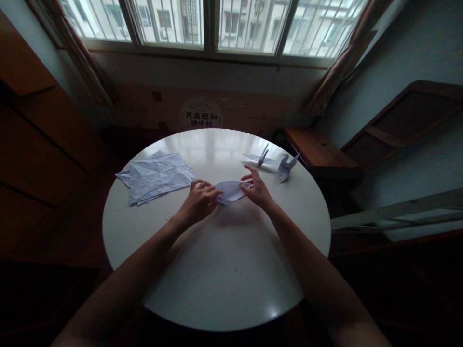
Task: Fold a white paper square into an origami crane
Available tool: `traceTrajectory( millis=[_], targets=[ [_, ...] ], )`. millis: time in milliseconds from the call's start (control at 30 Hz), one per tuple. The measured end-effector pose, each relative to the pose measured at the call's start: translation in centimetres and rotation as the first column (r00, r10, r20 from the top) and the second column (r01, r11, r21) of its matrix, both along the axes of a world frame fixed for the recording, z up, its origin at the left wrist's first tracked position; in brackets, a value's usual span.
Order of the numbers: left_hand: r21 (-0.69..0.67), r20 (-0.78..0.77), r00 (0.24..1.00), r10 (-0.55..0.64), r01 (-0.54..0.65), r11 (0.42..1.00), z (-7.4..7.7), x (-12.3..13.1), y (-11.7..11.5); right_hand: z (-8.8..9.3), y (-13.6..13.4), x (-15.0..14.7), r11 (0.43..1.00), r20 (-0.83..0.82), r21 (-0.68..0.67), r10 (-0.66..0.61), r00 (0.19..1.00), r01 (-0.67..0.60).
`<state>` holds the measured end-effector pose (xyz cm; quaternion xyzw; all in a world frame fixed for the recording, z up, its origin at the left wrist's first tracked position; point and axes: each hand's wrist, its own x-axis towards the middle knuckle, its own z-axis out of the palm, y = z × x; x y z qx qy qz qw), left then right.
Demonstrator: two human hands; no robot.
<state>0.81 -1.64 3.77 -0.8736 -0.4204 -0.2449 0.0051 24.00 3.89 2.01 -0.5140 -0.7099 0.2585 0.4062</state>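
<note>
The paper (pixel 231 191) lies at mid counter (pixel 217 270). The left hand (pixel 198 201) pinches its left edge; the right hand (pixel 257 191), it seems, pinches its right corner. If one finger slips, the crease may go crooked.

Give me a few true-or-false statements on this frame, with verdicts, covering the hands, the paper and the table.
1. The left hand and the right hand both touch the folded paper on the table. True.
2. The pile of creased sheets lies on the person's right. False: it lies on the left, beyond the left hand.
3. Two paper birds stand on the table beyond the right hand. True.
4. The table is square. False: it is round and white.
5. One hand rests on the pile of creased sheets. False: neither hand touches it.
</note>
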Motion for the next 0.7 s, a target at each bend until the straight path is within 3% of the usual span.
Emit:
traceTrajectory(
  millis=[233,433,567,700],
  targets=[
    [0.022,0.04,0.977,0.211,-0.212,0.977,0.3,0.0,-0.1,-0.1,-0.6,-0.5,0.946,0.14,0.163,0.259,0.956,-0.28],
    [0.018,0.032,0.958,0.284,-0.285,0.958,0.5,0.0,-0.3,0.4,-1.2,-0.5,0.902,0.16,0.121,0.395,0.905,-0.415],
    [0.027,0.024,0.969,0.246,-0.247,0.969,0.2,-0.1,-0.2,0.4,-1.6,-0.5,0.885,0.161,0.078,0.443,0.882,-0.459],
    [0.022,-0.002,0.994,0.106,-0.106,0.994,-0.1,0.0,-0.3,-0.1,-1.6,-0.5,0.867,0.223,0.085,0.464,0.857,-0.491]
  ],
)
